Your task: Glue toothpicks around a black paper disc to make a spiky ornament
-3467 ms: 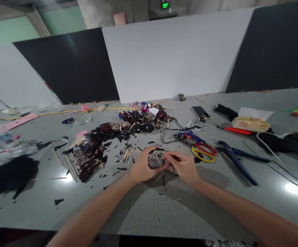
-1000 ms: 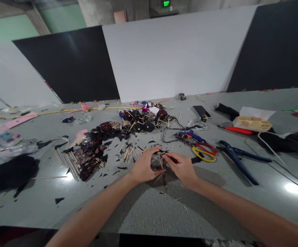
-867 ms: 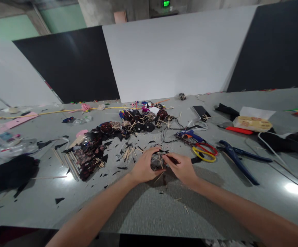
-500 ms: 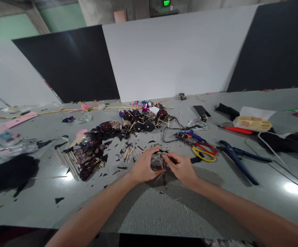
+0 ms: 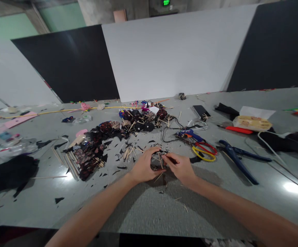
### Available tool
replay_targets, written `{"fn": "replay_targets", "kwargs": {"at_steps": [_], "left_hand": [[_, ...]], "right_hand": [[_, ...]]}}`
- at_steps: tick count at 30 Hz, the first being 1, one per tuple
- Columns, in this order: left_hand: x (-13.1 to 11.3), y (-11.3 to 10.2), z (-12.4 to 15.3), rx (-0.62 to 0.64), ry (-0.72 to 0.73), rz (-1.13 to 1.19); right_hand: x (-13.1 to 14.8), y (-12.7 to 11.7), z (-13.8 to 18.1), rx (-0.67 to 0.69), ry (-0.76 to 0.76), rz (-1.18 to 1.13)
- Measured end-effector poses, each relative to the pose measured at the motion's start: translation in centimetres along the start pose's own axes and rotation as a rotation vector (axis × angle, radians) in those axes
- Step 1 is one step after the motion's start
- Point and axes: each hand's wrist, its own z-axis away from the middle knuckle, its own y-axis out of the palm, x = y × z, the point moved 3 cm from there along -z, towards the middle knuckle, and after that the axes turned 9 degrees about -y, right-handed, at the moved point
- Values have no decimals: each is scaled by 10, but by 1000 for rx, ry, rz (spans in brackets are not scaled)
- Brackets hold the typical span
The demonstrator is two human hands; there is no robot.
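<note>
My left hand [image 5: 147, 166] curls around a small dark piece with thin wooden sticks [image 5: 160, 160] poking from it, thumb below and fingers above. From the other side my right hand [image 5: 180, 168] pinches at the same piece, its fingertips closed together; what sits between them is too small to make out. A little pile of loose wooden sticks [image 5: 128, 153] lies left of my left hand among black scraps. Beyond my hands, several dark balls with radiating sticks [image 5: 149, 117] are grouped together.
Right of my hands lie a blue glue gun [image 5: 194, 136], scissors with red and yellow handles [image 5: 204, 154] and blue-handled pliers [image 5: 237, 161]. Farther back are a phone [image 5: 201, 112] and a yellow packet [image 5: 253, 122]. A heap of dark crumpled material [image 5: 87, 154] sits to the left.
Both hands keep nearly the same place and grip. My right hand has shifted very slightly to the left at the piece.
</note>
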Motion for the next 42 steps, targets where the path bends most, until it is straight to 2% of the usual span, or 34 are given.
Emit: {"fn": "replay_targets", "kwargs": {"at_steps": [42], "left_hand": [[-1, 1, 1, 55, 42, -60]], "right_hand": [[-1, 6, 1, 41, -67, 24]]}}
